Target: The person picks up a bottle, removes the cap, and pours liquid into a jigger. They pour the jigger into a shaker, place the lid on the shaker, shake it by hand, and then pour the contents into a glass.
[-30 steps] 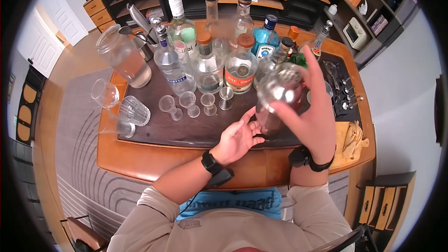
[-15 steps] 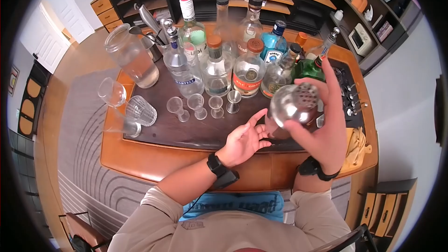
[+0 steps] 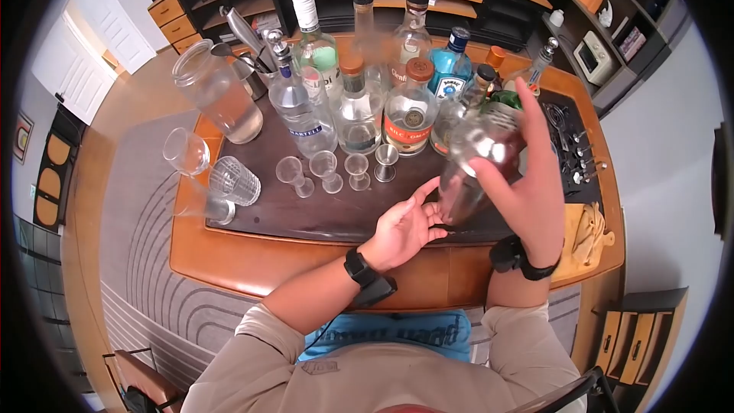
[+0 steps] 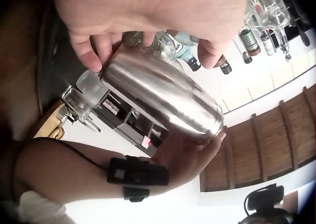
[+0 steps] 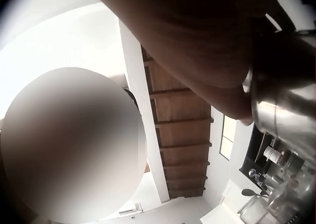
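The rounded, shiny silver metal vessel (image 3: pixel 489 149) is tilted above the dark-topped wooden table (image 3: pixel 359 266), in front of the bottles. The right hand (image 3: pixel 535 199) grips its upper end, thumb and fingers spread wide around the metal; the left hand (image 3: pixel 401 233) is half open, loosely curved fingers touching the lower end, its thumb apart from it. Such smooth metal could slip, so the right hand's grip is best kept broad and firm, the left fingertips bearing evenly under the lower end, and the vessel well away from the small clear stemmed cups (image 3: pixel 357 172). Among the labels, the clear glass bottle with a silver stopper (image 3: pixel 300 107) reads "MARTELL". The squat clear bottle with an orange label (image 3: pixel 409 134) shows "KILC" and "OMA", probably Kilchoman; behind it, a dark-capped clear bottle (image 3: pixel 410 46) shows "Glenfi". The bright blue glass bottle's label (image 3: pixel 449 87) is too small to read surely.
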Available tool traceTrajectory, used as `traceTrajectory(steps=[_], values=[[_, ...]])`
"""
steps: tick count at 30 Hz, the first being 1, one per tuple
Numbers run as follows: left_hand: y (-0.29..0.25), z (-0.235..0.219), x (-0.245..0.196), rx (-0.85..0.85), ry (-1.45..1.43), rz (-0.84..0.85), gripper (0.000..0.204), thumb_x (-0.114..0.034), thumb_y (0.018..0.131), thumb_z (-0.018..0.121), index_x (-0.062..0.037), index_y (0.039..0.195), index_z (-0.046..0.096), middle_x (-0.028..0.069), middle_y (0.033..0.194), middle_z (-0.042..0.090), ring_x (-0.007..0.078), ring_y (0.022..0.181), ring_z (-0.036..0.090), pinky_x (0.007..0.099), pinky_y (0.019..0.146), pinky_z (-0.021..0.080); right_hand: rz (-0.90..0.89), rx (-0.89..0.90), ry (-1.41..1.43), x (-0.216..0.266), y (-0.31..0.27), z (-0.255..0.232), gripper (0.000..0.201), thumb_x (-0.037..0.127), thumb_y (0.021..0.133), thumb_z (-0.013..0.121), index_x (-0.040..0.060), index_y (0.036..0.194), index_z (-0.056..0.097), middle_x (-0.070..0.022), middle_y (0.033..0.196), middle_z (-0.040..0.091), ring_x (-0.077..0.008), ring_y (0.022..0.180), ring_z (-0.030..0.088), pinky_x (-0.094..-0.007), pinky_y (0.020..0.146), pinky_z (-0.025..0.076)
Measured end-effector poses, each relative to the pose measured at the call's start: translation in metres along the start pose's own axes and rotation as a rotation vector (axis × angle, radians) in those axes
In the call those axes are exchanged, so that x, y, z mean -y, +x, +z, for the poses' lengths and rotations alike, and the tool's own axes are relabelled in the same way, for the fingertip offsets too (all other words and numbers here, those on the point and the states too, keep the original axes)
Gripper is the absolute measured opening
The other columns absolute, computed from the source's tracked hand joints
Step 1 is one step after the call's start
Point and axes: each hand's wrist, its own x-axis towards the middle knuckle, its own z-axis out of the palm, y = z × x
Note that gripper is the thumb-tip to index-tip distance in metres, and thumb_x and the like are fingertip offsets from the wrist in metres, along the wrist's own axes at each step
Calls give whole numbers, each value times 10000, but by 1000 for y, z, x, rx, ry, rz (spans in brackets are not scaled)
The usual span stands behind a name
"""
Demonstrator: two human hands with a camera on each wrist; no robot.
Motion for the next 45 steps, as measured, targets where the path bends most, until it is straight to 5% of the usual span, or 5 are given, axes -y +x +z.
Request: traceTrajectory(steps=[17,21,27,31,45], values=[[1,1,-1,-46,-47,-5,801,-549,1029,586,-160,1685,343,68,1284,637,245,1211,618,403,1046,468,-182,66,48,-2,-1,0,1008,124,802,908,56,1669,398,-119,1236,692,-201,1082,683,-341,939,565],[3,0,-3,-34,-48,-3,781,-556,1034,573,-168,1675,351,73,1302,632,248,1222,614,408,1045,467,170,27,-5,3,-1,-11,969,119,837,854,82,1682,382,-111,1276,700,-192,955,664,-342,810,554],[3,-5,-1,56,-75,4,812,-592,1032,553,-185,1695,320,86,1355,621,255,1273,587,411,1043,462,-103,5,69,-8,-1,2,956,121,839,837,73,1675,377,-141,1327,692,-222,1230,676,-364,1022,543],[1,4,-6,-88,-55,1,836,-610,1031,544,-181,1705,300,95,1370,614,260,1254,579,412,1044,454,162,-55,128,5,1,-8,1024,151,801,908,64,1670,373,-147,1305,687,-237,1185,682,-399,1057,524],[4,11,-2,-51,-77,73,886,-604,1040,541,-175,1742,212,139,1461,600,282,1314,575,483,1194,392,-120,-16,86,-4,-6,3,1016,183,797,895,68,1662,376,-152,1295,689,-260,1177,693,-397,1034,526]])
